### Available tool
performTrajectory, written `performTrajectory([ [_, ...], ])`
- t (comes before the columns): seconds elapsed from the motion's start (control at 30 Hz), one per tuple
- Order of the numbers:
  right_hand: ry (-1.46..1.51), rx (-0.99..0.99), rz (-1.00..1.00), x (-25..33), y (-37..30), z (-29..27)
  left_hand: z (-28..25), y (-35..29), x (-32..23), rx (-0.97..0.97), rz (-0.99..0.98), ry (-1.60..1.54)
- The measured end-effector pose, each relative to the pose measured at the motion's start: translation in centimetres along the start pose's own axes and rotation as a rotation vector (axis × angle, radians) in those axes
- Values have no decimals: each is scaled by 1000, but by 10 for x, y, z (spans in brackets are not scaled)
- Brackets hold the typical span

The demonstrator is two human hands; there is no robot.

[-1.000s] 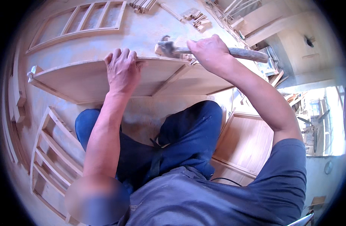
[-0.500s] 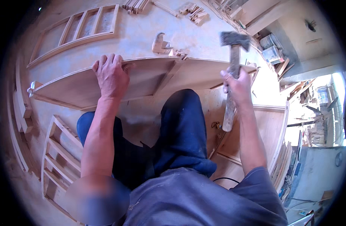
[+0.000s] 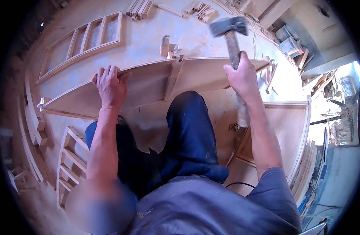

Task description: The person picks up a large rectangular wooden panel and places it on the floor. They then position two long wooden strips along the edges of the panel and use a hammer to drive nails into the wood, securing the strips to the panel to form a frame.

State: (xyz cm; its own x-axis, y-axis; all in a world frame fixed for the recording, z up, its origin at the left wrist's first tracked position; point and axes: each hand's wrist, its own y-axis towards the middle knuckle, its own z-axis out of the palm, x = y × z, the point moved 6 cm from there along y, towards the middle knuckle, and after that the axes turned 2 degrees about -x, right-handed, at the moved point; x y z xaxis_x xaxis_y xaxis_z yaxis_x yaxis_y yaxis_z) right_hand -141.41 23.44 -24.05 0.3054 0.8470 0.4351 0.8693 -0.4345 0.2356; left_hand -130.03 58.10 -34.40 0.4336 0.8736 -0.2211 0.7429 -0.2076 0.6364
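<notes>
A thin wooden panel [image 3: 146, 84] framed with battens stands on edge across my knees' far side. My left hand [image 3: 110, 87] is closed over its upper edge, left of the middle batten [image 3: 173, 78]. My right hand [image 3: 244, 80] grips the wooden handle of a hammer [image 3: 228, 26] and holds it raised over the panel's right half. The hammer's dark metal head points away from me, apart from the panel; part of the handle is hidden behind my hand and forearm.
Beyond the panel lie a slatted wooden frame [image 3: 81, 45], a small pale tool [image 3: 164, 45] and stacks of wood strips [image 3: 139, 9]. A second slatted frame [image 3: 72, 158] lies at the near left, beside long boards [image 3: 33, 123]. Another framed panel [image 3: 284, 133] is at my right.
The hammer has swung up and to the left, and its handle now leans leftward. My left hand stays on the panel's edge. The whole view has shifted slightly.
</notes>
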Motion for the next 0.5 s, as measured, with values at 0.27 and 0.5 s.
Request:
performTrajectory([
  [0.27,-305,357,-247,-12,-12,57,12,-2,6,-45,45,-17],
  [0.5,-112,57,-41,-8,-16,24,3,-2,2,27,13,-6],
])
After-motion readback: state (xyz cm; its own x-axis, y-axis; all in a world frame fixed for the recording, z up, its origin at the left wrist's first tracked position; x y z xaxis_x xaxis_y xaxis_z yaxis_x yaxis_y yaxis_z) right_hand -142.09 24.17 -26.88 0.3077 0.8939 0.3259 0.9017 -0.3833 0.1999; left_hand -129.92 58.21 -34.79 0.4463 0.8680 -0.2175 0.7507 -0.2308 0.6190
